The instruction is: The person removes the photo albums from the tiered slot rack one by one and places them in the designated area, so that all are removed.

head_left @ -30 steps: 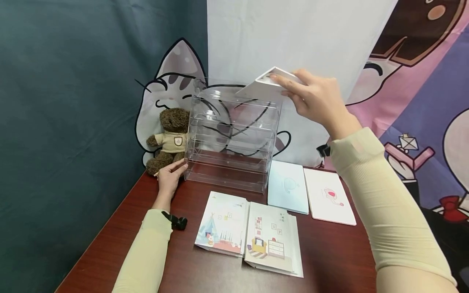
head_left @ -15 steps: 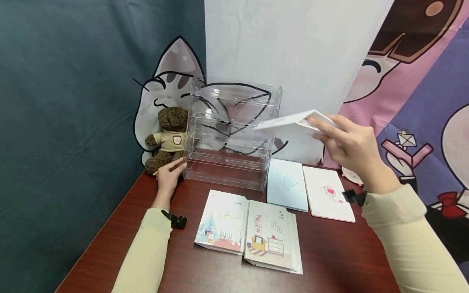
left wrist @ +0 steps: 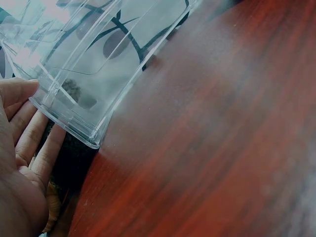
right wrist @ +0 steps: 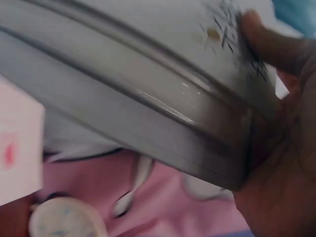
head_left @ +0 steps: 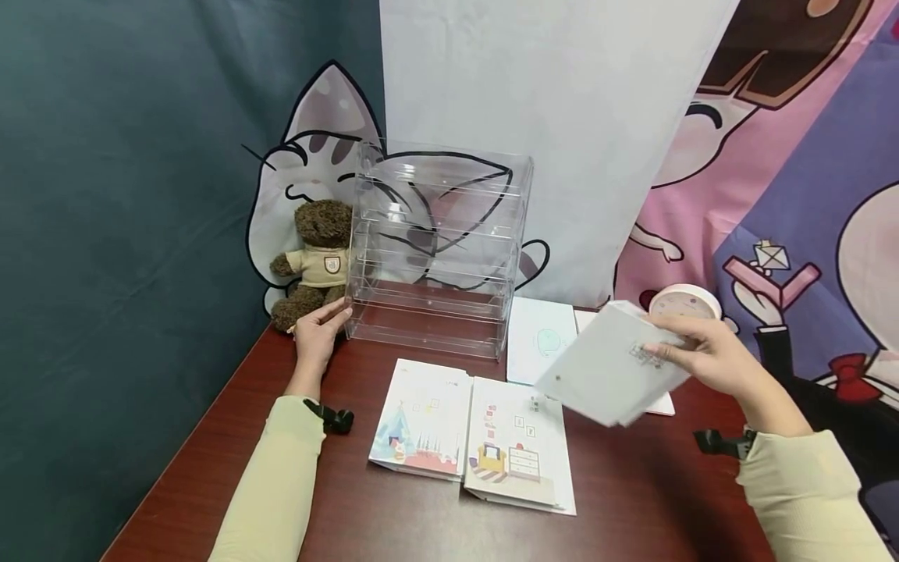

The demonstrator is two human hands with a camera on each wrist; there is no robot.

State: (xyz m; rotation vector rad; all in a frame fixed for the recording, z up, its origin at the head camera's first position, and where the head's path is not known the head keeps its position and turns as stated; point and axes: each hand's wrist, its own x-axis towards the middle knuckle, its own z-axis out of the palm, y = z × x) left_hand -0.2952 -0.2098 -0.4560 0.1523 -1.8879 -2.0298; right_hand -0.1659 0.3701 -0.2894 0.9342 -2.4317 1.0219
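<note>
My right hand (head_left: 716, 359) holds a white book (head_left: 604, 359) tilted above the right of the table, thumb on the cover. In the right wrist view the book's thick edge (right wrist: 123, 74) is blurred. At the left, my left hand (head_left: 314, 343) holds the lower side of a clear tiered rack (head_left: 428, 341). Its thumb lies at the rack's corner (left wrist: 84, 128) in the left wrist view, with the other fingers behind the panel. Two picture books, a left one (head_left: 421, 417) and a right one (head_left: 520, 441), lie in front of the rack.
Right of the rack lies a light-blue book (head_left: 537, 336). A white book (head_left: 660, 404) beside it is mostly covered by the held one. A round white clock-like thing (head_left: 691, 300) stands behind my right hand. A brown teddy bear (head_left: 321, 261) sits left of the rack.
My right hand has brought the white book down and rightward from above the rack to over the right-hand books, turning its cover into view. The left hand stays at the rack.
</note>
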